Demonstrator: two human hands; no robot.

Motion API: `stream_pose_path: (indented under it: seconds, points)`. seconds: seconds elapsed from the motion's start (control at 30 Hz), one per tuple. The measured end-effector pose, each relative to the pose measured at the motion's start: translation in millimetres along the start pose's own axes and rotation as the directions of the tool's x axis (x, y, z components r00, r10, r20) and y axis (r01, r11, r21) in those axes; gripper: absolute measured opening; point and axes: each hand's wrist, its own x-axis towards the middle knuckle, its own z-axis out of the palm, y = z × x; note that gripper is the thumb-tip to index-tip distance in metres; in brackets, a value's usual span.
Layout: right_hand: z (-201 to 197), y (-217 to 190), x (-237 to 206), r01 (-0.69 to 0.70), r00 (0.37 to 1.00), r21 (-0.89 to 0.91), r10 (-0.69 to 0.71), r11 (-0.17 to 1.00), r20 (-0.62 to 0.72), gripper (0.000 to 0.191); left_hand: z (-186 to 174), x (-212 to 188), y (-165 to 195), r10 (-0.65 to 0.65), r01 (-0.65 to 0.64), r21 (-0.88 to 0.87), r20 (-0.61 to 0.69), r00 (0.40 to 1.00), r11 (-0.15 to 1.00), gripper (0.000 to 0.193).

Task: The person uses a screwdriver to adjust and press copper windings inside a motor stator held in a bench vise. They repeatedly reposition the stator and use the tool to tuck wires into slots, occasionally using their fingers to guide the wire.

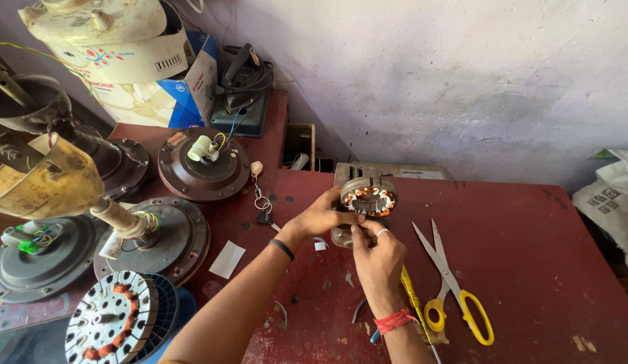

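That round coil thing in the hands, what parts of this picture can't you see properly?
Head view:
- Motor stator: its underside, hidden by the left hand and right hand.
- Screwdriver: partly behind the right wrist.
- Grey box: front hidden behind the stator.
- Fan motors: cut off by left edge.

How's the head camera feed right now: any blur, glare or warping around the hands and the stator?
Head view: the stator and both hands, left and right, are sharp, under soft, even light with only faint shadows on the red table; no strong glare, just a mild sheen on the scissors; the wide lens bends the edges, stretching the fan motors at left.
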Motion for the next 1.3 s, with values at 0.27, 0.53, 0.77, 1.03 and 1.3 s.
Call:
stream_pose_path:
  seconds: [0.27, 0.53, 0.77, 1.03, 1.3]
  points:
    - [-0.6, 4.7, -4.5, -0.040, 0.999, -0.002, 0.040, 0.999, -0.023, 0.017, 14.3, 1.7, -8.6, 0.151, -0.145, 0.044, -0.177, 0.973, 0.988, 0.061]
    - [-0.3, 21.9, -4.1, -0.129, 0.992, -0.030, 0.129, 0.991, 0.013, 0.017, 17.1, -0.3, -6.3, 0.160, -0.152, 0.057, -0.204, 0.966, 0.987, 0.068]
    - [-37.6, 75.3, 44.6, -0.001, 0.999, 0.276, 0.012, 0.961, -0.038, 0.027, 63.2, -53.5, 23.5, 0.449, 0.110, 0.593, -0.705, 0.548, 0.798, 0.057]
    - [-35.0, 93.7, 146.1, -0.642, 0.591, 0.419, 0.067, 0.642, 0.804, 0.044, 96.8, -85.8, 37.8, 0.154, 0.191, 0.489, -0.581, 0.799, 0.851, 0.022]
    - [-20.9, 130.2, 164.5, -0.583, 0.465, 0.297, 0.011, 0.757, 0.885, 0.054, 99.0, -81.0, 28.5, 0.067, 0.114, 0.266, -0.588, 0.806, 0.957, 0.021]
